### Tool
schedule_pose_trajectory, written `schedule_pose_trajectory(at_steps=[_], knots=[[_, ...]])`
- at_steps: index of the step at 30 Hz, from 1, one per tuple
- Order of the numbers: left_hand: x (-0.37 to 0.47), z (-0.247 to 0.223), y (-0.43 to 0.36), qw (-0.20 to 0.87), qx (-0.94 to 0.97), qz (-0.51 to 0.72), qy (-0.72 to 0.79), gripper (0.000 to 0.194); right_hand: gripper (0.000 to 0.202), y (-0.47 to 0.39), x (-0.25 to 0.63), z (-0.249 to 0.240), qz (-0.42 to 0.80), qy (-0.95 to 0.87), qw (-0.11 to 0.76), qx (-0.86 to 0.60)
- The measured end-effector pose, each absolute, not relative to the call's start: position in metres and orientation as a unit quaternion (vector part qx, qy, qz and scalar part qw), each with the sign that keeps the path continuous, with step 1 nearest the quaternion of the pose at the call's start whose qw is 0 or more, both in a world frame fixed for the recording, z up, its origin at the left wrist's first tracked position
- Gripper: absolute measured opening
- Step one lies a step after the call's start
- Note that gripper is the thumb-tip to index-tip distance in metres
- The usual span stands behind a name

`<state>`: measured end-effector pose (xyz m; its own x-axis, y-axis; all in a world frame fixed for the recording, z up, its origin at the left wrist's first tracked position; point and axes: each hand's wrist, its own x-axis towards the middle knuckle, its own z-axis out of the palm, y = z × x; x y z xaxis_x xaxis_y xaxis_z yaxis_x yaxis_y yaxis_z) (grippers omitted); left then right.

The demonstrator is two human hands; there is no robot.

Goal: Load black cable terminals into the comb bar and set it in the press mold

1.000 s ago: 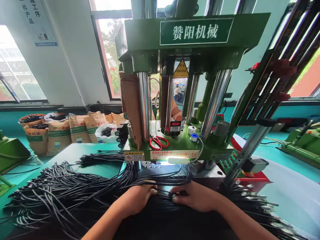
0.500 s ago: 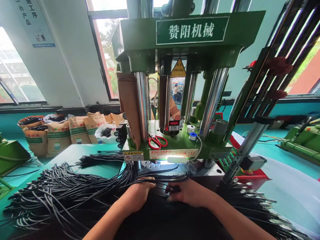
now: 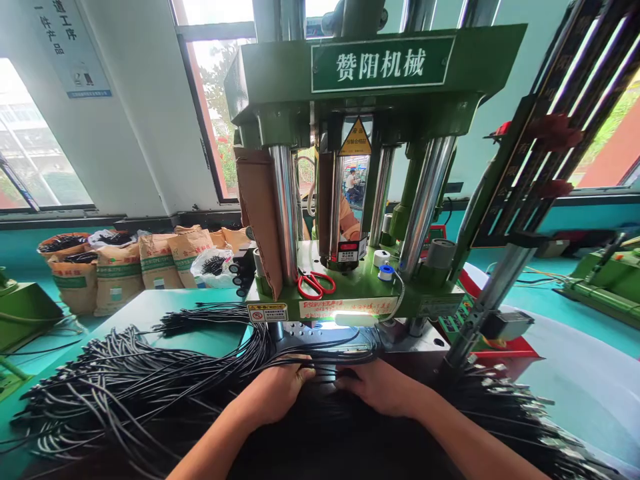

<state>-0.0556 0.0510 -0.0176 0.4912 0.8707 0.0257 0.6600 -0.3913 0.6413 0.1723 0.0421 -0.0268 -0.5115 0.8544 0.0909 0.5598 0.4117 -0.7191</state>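
Note:
Thin black cables [image 3: 327,369] run between my two hands, in front of the green press [image 3: 420,287]. My left hand [image 3: 277,393] is closed on them, thumb forward and fingers curled underneath. Facing it a short gap away, my right hand [image 3: 380,387] pinches the same cables, its fingertips partly hidden. More cables loop over the metal bed plate [image 3: 395,343] just beyond both hands. To the left lies a large spread of black cables [image 3: 125,373]. At lower right is a bundle of cables with metal ends [image 3: 520,400].
Red-handled scissors [image 3: 317,285] and a blue-white tape roll [image 3: 385,273] lie on the press ledge. Under it glows a white lamp [image 3: 355,320]. A metal post [image 3: 493,300] stands at right. Full paper sacks [image 3: 117,277] line the back left.
My right hand's fingers have straightened toward the left, and the dark piece at its fingertips no longer shows. My left thumb has shifted slightly right. The cables between the hands lie closer together.

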Motion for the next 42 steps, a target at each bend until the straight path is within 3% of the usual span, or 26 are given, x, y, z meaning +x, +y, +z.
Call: schedule_pose_trajectory(at_steps=[11,20,25,30,42], knots=[[-0.065,-0.008,0.05,0.327,0.834,0.132,0.424,0.044,0.03,0.046,0.161,-0.03,0.247,-0.836,0.253,-0.42],[-0.066,0.004,0.05,0.322,0.839,0.054,0.434,0.037,0.038,0.041,0.159,-0.021,0.2,-0.849,0.221,-0.436],[-0.075,0.007,0.054,0.318,0.838,0.015,0.443,0.022,0.036,0.04,0.16,-0.025,0.183,-0.853,0.198,-0.448],[-0.076,0.006,0.056,0.323,0.836,0.011,0.444,0.03,0.034,0.038,0.16,-0.023,0.171,-0.851,0.165,-0.469],[-0.071,0.004,0.055,0.316,0.838,0.061,0.441,0.019,0.028,0.04,0.162,-0.022,0.174,-0.835,0.223,-0.471]])
